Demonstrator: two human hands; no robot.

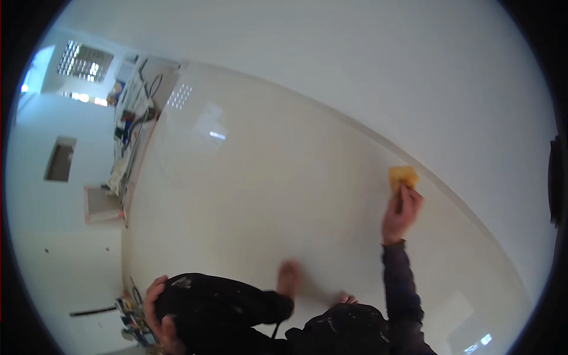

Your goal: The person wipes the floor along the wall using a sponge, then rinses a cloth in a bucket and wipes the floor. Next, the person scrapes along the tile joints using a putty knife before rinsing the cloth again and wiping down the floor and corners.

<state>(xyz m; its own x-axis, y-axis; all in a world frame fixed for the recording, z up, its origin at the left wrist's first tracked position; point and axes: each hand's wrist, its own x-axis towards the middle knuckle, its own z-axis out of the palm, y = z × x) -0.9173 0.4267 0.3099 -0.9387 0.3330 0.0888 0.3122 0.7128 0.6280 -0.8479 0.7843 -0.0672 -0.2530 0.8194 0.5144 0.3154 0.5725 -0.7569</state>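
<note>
In the head view, my right hand (402, 216) reaches out over the glossy cream floor (266, 160), close to the foot of the white wall. Its fingers are closed on a yellow sponge (403, 177), which appears to lie against the floor. My left hand (157, 316) rests spread over my bent knee (195, 296), in dark trousers with pale specks, and holds nothing. Some of its fingers are hidden by the knee and the frame's lower edge.
Along the right runs a white wall (378, 77) with a skirting edge (367, 130). My bare foot (289, 277) stands on the floor. Cables, tools and papers (133, 121) lie in a pile at the far left. More clutter (133, 316) sits at the lower left.
</note>
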